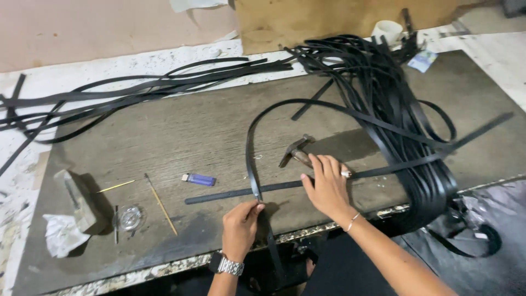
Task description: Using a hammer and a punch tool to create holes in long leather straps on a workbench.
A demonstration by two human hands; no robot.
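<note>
The dark bench [181,131] carries everything, and just beyond and to the right of the right hand a big heap of black straps [394,104] spills over its near edge. One long black strap [241,193] lies flat across the bench under both hands, and a looping strap [251,159] arcs up from the left hand and away towards the heap. The right hand [327,186] lies flat and open, fingers spread, pressing the long strap down, with a hammer [296,152] just past its fingertips. The left hand [241,223] is nearly closed, pinching the looping strap where it crosses the flat one. Left of that hand lie a blue lighter [199,179], a thin stick [160,204] and a small round glass dish [129,217]; what it holds cannot be made out.
</note>
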